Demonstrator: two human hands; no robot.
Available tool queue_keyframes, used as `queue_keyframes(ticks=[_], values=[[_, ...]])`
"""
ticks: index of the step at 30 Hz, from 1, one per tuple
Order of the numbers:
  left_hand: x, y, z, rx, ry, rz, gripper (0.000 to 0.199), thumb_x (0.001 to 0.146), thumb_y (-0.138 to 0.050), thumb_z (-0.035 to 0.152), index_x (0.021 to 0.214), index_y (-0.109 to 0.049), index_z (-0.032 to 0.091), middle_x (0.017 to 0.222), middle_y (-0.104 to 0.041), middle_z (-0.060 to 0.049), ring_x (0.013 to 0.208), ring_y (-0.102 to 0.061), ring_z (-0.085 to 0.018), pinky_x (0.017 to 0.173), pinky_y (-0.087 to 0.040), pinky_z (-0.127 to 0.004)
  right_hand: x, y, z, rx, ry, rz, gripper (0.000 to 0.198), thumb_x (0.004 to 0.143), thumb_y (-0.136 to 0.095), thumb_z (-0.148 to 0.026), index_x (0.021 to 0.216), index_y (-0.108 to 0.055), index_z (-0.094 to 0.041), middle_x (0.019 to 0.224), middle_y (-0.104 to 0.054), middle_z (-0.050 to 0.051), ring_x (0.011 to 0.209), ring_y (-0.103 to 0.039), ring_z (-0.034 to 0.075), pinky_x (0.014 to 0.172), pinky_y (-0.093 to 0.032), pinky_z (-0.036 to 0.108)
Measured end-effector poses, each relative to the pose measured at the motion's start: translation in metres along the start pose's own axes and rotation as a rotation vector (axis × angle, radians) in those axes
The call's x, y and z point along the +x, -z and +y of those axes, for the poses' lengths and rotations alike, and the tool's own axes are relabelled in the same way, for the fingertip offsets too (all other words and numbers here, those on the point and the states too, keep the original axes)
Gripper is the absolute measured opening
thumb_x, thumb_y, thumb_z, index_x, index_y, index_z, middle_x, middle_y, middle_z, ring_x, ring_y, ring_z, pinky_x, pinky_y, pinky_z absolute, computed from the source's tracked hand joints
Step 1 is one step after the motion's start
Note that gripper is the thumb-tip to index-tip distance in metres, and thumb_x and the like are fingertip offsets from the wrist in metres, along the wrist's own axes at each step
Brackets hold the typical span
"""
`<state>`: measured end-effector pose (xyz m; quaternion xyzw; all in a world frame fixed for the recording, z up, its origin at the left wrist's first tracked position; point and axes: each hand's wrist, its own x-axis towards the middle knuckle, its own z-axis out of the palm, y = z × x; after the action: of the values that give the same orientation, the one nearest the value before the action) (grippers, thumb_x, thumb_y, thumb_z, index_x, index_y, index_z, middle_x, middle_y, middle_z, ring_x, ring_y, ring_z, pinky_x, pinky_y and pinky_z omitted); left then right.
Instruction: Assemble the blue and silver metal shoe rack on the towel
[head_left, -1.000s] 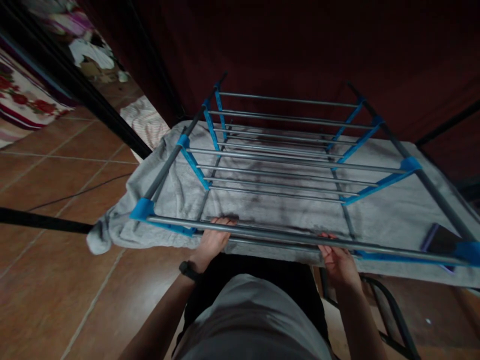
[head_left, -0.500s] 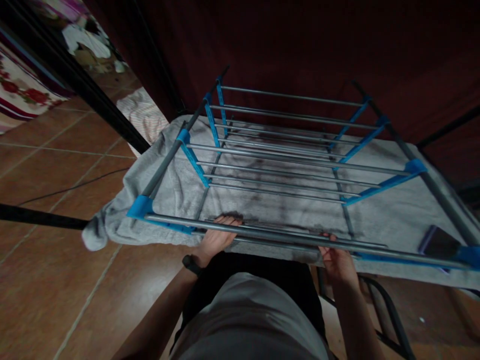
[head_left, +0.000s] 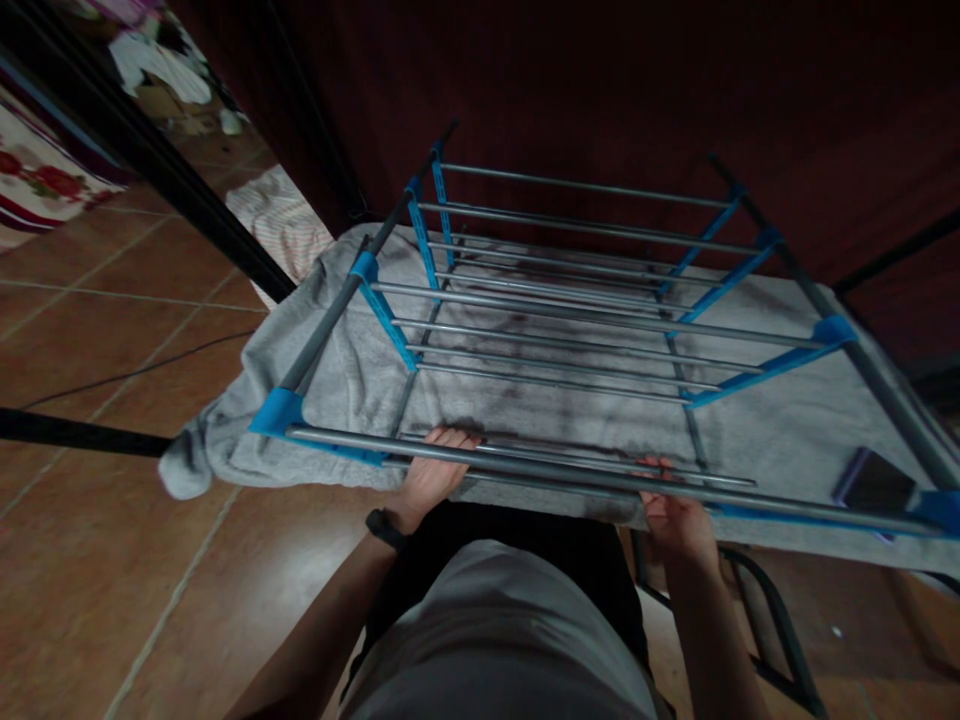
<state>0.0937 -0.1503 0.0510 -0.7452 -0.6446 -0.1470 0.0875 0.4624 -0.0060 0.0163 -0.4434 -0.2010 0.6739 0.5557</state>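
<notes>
Mostly grey, blue-jointed tubular rack [head_left: 562, 311]

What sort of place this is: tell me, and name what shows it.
Probably a room in a home, perhaps a bedroom, though I can't be sure. Signs are the spread-out grey blanket, the flower-patterned fabric at the left edge, and the tiled floor.

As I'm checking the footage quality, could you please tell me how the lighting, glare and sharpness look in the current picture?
Head view: dim overall, with the dark red backdrop fading almost to black; head view: a pale glare patch on the tiled floor; head view: soft shadows on the grey blanket beneath the metal rack, whose fine detail looks slightly soft.
</notes>
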Motion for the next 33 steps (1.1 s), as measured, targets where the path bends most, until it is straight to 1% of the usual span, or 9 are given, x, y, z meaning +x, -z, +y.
queue_keyframes(ticks=[6, 10, 12, 15, 18, 21, 24, 30, 33], values=[[0.001, 0.007, -0.003, -0.027, -0.004, 0.017, 0.024, 0.096, -0.047, 0.022, 0.117, -0.061, 0.020, 0.099, -0.068, -0.006, 0.094, -0.060, -0.020, 0.093, -0.043, -0.037, 0.001, -0.004, -0.001, 0.018, -0.006, 0.044, 0.020, 0.075, -0.069, -0.014, 0.093, -0.067, -0.022, 0.098, -0.072, 0.001, 0.094, -0.069, 0.015, 0.083, -0.061, 0.028], [0.010, 0.016, -0.002, -0.016, -0.003, 0.006, 0.023, 0.098, -0.043, 0.025, 0.109, -0.063, 0.020, 0.092, -0.067, -0.005, 0.086, -0.059, -0.019, 0.086, -0.044, -0.036, 0.002, -0.003, -0.006, 0.029, -0.027, 0.047, 0.017, 0.079, -0.066, -0.014, 0.095, -0.067, -0.020, 0.095, -0.072, 0.003, 0.092, -0.069, 0.015, 0.083, -0.061, 0.028], [0.014, 0.017, -0.002, -0.021, -0.026, -0.006, 0.024, 0.099, -0.041, 0.025, 0.104, -0.064, 0.020, 0.092, -0.067, -0.005, 0.086, -0.059, -0.019, 0.086, -0.044, -0.036, 0.002, -0.002, -0.011, 0.029, -0.025, 0.045, 0.014, 0.081, -0.065, -0.015, 0.094, -0.067, -0.019, 0.095, -0.072, 0.003, 0.092, -0.070, 0.016, 0.084, -0.060, 0.028], [0.017, 0.015, -0.001, -0.046, -0.062, -0.020, 0.025, 0.100, -0.039, 0.023, 0.103, -0.063, 0.019, 0.095, -0.067, -0.005, 0.091, -0.059, -0.019, 0.089, -0.044, -0.036, 0.003, 0.000, -0.017, 0.023, 0.000, 0.059, 0.012, 0.081, -0.065, -0.016, 0.093, -0.067, -0.018, 0.096, -0.071, 0.003, 0.093, -0.069, 0.016, 0.084, -0.060, 0.028], [0.017, 0.013, -0.001, -0.068, -0.066, -0.028, 0.024, 0.099, -0.040, 0.023, 0.108, -0.062, 0.020, 0.099, -0.067, -0.006, 0.094, -0.060, -0.019, 0.091, -0.044, -0.037, 0.004, 0.003, -0.017, 0.017, 0.036, 0.099, 0.011, 0.080, -0.066, -0.016, 0.091, -0.066, -0.018, 0.094, -0.071, 0.002, 0.090, -0.069, 0.015, 0.083, -0.059, 0.027], [0.016, 0.011, -0.001, -0.072, -0.071, -0.040, 0.024, 0.099, -0.042, 0.024, 0.113, -0.062, 0.021, 0.101, -0.068, -0.006, 0.094, -0.061, -0.019, 0.091, -0.044, -0.038, 0.005, 0.006, -0.013, -0.003, 0.065, 0.091, 0.008, 0.080, -0.068, -0.018, 0.088, -0.066, -0.019, 0.094, -0.071, 0.002, 0.088, -0.069, 0.014, 0.084, -0.059, 0.027], [0.015, 0.010, 0.000, -0.050, -0.069, -0.050, 0.024, 0.098, -0.043, 0.022, 0.113, -0.062, 0.021, 0.100, -0.068, -0.005, 0.095, -0.061, -0.019, 0.093, -0.044, -0.038, 0.008, 0.011, -0.009, 0.004, 0.073, 0.085, 0.009, 0.078, -0.072, -0.019, 0.084, -0.065, -0.019, 0.094, -0.070, 0.003, 0.089, -0.068, 0.016, 0.085, -0.059, 0.031], [0.015, 0.006, 0.003, -0.035, -0.063, -0.072, 0.029, 0.097, -0.044, 0.018, 0.122, -0.058, 0.021, 0.104, -0.067, -0.007, 0.100, -0.061, -0.020, 0.097, -0.043, -0.039, 0.014, 0.021, -0.004, -0.007, 0.062, 0.159, 0.014, 0.076, -0.074, -0.021, 0.085, -0.063, -0.022, 0.089, -0.070, -0.001, 0.087, -0.068, 0.016, 0.085, -0.059, 0.033], [0.012, 0.003, 0.003, -0.026, -0.068, -0.080, 0.030, 0.097, -0.044, 0.020, 0.122, -0.059, 0.021, 0.102, -0.067, -0.007, 0.099, -0.061, -0.021, 0.096, -0.044, -0.039, 0.014, 0.020, -0.004, -0.041, 0.079, 0.116, 0.014, 0.077, -0.073, -0.023, 0.087, -0.064, -0.021, 0.089, -0.070, -0.001, 0.085, -0.068, 0.015, 0.084, -0.060, 0.031]])
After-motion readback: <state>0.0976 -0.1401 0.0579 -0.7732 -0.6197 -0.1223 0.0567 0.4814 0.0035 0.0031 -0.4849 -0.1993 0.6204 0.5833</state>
